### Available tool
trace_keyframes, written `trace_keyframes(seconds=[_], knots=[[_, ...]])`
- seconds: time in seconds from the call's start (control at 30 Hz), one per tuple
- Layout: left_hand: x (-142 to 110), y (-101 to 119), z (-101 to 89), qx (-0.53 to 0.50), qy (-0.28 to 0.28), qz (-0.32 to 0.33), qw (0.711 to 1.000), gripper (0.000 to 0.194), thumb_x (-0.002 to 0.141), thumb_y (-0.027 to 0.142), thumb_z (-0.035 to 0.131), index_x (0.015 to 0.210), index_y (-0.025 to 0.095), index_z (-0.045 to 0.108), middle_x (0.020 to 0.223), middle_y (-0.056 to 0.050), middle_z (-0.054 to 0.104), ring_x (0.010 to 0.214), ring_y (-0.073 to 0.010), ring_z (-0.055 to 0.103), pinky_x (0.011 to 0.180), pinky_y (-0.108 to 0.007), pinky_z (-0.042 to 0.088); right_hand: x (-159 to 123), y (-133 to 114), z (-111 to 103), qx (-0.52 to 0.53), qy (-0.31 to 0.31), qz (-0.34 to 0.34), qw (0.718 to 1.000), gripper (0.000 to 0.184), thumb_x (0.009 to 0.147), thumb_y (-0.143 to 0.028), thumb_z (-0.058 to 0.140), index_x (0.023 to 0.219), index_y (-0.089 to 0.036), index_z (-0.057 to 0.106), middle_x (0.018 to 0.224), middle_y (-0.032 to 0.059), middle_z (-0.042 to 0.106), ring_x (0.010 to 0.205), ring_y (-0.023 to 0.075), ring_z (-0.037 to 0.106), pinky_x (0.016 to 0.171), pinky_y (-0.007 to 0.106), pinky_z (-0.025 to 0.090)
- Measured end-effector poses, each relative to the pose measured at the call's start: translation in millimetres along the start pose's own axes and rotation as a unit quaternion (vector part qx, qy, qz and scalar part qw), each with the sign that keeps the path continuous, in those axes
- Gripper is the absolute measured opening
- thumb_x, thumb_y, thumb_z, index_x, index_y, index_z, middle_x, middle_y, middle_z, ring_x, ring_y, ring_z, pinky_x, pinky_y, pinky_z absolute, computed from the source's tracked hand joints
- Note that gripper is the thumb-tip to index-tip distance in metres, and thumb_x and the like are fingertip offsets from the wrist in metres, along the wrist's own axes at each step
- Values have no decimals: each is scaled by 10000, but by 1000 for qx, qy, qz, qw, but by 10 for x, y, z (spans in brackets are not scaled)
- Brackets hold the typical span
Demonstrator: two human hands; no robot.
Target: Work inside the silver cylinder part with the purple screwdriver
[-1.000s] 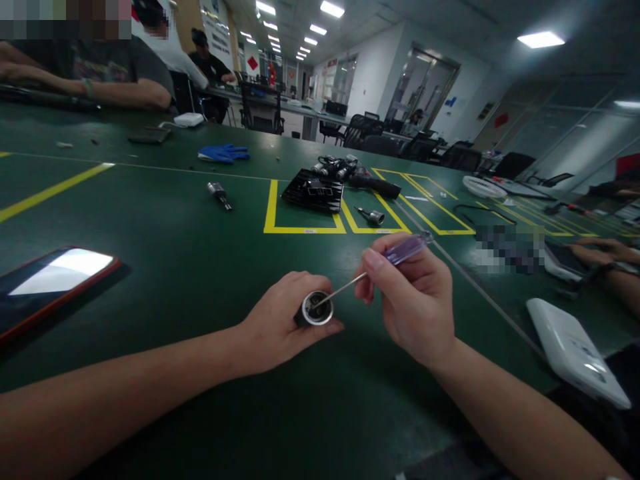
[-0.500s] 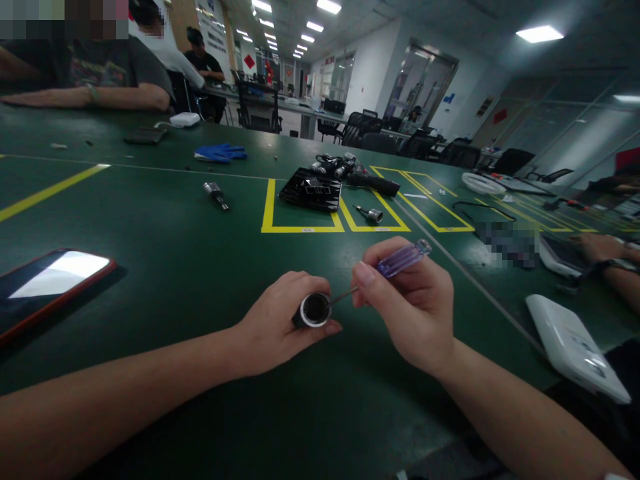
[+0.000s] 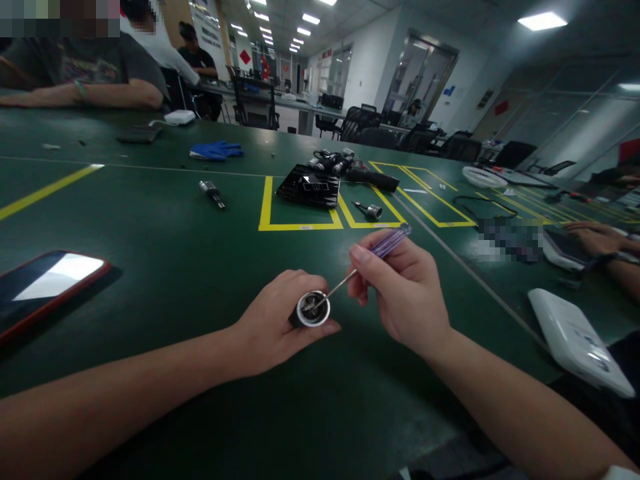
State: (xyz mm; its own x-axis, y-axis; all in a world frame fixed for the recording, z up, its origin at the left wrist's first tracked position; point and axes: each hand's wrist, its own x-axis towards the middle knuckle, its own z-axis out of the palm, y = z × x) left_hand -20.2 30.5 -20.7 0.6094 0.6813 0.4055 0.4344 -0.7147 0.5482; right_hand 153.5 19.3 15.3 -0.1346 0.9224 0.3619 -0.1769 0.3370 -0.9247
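My left hand [image 3: 275, 320] is closed round a short dark cylinder with a silver rim [image 3: 311, 323], its open mouth facing me; small metal parts show inside. Between the thumb and fingers of my right hand [image 3: 405, 287] is a screwdriver [image 3: 387, 243] with a clear purple handle. Its thin shaft slants down to the left, and the tip is inside the cylinder's mouth. Whether the tip touches a part in there I cannot tell. Beyond my hands lie a silver-ended metal piece [image 3: 373, 211] with a thin prong and a similar piece [image 3: 213, 193] farther left.
A phone [image 3: 50, 283] lies at the left, a white device [image 3: 575, 337] at the right. Farther back are a black glossy packet [image 3: 310, 187], a dark tube [image 3: 375, 179] and a blue glove [image 3: 216, 151]. Yellow tape [image 3: 300, 227] marks the green table. Another person's hand [image 3: 593, 237] rests at right.
The screwdriver is tilted more steeply, its tip moved from the cylinder's right rim into its mouth. My right hand shifted slightly left. More of the cylinder's inside now shows.
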Motion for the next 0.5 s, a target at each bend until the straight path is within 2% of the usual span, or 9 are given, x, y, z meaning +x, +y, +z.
trace_keyframes(seconds=[0.1,0.2,0.37,0.5], knots=[[1,6,-1,3,0,11,1000,236,811,396,543,878,177,484,787,-13,551,725,-170,510,675,-318,417,39,33,-31,24,-5,68,997,156,771,-299,645,756,-183,542,503,-74,571,417,46,540,361,111,417],[-4,34,-11,-3,-4,-5,1000,226,817,382,540,892,175,488,807,-16,555,743,-171,515,695,-321,425,61,51,-51,39,-5,86,995,162,774,-306,644,752,-182,541,496,-71,582,406,42,522,364,112,416],[-5,65,-20,-7,-4,-21,1000,218,809,368,559,883,173,493,811,-16,557,746,-171,521,701,-322,437,30,32,-34,23,2,5,1000,132,786,-286,631,769,-189,543,535,-70,568,441,48,538,384,129,424],[6,23,-8,-2,-6,0,1000,243,810,397,545,887,172,496,815,-20,569,728,-170,536,682,-320,444,-46,-36,9,-51,-11,-71,996,77,806,-225,603,789,-184,541,602,-60,560,502,52,570,452,149,461]])
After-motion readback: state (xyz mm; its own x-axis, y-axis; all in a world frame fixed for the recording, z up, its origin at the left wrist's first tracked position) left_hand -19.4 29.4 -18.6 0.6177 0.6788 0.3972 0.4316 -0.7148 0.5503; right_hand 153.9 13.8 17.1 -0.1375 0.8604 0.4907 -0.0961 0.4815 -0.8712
